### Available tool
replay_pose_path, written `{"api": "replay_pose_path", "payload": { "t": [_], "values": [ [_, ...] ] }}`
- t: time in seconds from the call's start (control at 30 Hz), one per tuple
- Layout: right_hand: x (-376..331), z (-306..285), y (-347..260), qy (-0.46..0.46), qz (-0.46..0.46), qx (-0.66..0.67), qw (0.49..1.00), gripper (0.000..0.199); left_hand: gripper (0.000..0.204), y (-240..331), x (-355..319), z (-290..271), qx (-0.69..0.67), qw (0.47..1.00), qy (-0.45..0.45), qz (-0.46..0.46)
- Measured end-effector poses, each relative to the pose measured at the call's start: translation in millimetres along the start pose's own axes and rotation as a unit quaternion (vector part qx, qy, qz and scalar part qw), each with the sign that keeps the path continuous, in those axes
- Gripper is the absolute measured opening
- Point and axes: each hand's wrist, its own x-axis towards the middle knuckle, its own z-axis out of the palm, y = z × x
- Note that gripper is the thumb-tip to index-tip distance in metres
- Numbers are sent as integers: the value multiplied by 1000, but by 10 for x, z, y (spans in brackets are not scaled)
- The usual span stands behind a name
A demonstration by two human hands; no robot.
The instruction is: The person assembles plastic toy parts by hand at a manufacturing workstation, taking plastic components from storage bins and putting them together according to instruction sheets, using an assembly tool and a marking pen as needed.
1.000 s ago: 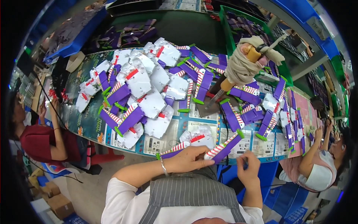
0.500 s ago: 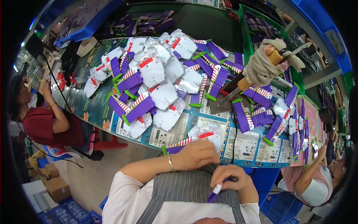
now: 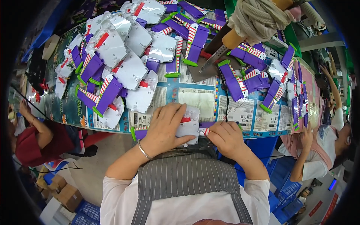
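Note:
At the near edge of the table, my left hand (image 3: 165, 127) is closed on a white plastic toy shell (image 3: 190, 129) with a red piece on it, thumb below and fingers on top. A purple wing with a green tip (image 3: 140, 134) sticks out on the shell's left side. On its right side, my right hand (image 3: 228, 139) pinches a second purple wing with a red-and-white striped edge (image 3: 204, 130); the fingers cover most of it. How the wing joins the shell is hidden.
Behind my hands lies a large pile of white shells (image 3: 129, 69) and purple wings (image 3: 197, 43). A metal post wrapped in cloth (image 3: 255, 22) rises from a base plate (image 3: 202, 73), with a dark cord nearby. People sit at left and right.
My right hand held a purple marker; now it grips the wing, and the marker is out of sight. My left hand has moved left and down onto the shell. The view has shifted nearer the table.

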Motion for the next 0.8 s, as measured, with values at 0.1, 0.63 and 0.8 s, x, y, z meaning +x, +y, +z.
{"api": "replay_pose_path", "payload": {
  "t": [0.1,0.63,0.8],
  "values": [
    [112,-23,4,-30,-106,-116,987,13,82,26,50,-19,38,999,-18,26],
    [449,-111,178,-115,-77,15,990,15,79,-47,76,-71,28,998,-47,39],
    [441,-151,96,-130,-91,-19,987,16,79,-67,81,-50,26,998,-48,38]
  ]
}}
